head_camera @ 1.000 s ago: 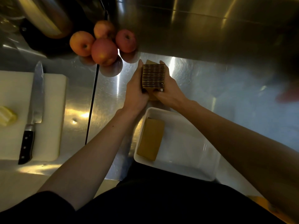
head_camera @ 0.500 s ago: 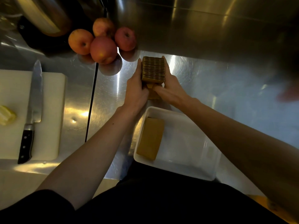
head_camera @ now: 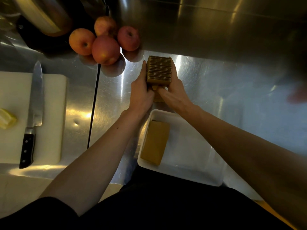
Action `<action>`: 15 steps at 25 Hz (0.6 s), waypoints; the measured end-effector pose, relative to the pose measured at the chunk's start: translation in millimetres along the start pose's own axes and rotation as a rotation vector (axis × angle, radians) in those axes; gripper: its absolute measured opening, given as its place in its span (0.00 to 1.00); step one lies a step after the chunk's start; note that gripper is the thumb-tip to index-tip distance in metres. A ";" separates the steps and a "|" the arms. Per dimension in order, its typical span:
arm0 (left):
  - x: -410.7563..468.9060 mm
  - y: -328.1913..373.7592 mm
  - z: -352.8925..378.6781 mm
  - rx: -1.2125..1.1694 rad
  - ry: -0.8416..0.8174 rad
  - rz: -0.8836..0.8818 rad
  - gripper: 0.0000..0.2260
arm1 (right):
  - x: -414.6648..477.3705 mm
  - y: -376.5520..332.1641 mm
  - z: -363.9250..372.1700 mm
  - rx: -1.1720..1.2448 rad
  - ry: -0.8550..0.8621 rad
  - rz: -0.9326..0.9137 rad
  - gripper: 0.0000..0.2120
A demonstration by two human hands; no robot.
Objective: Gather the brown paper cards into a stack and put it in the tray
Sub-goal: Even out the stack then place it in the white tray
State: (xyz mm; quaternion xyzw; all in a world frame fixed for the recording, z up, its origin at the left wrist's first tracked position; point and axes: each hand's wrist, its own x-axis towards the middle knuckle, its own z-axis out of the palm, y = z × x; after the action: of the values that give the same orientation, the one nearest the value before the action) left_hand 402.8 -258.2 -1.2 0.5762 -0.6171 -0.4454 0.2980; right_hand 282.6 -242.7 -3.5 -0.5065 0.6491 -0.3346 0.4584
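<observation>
In tray: one card pile against left wall. Beyond, over table: cards clamped between left hand and right hand.

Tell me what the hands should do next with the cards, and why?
Probably tap the stack square on the counter: the left hand and right hand grip it, but loose cards poke out at its near end, so it isn't tidy enough for the tray.
</observation>
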 end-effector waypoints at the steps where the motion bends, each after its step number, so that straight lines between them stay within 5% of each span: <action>1: 0.6 -0.2 0.5 0.001 0.003 -0.001 0.28 | 0.6 0.3 -0.6 0.001 -0.010 -0.002 0.37; 15: 5.7 2.3 -4.0 0.083 0.000 0.034 0.24 | 4.5 -3.6 -9.1 -0.068 -0.122 -0.002 0.32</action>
State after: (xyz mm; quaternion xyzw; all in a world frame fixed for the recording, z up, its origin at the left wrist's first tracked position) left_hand 404.4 -264.8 1.7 0.5775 -0.6447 -0.4144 0.2812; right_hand 275.0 -248.2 1.8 -0.5420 0.6305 -0.2811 0.4793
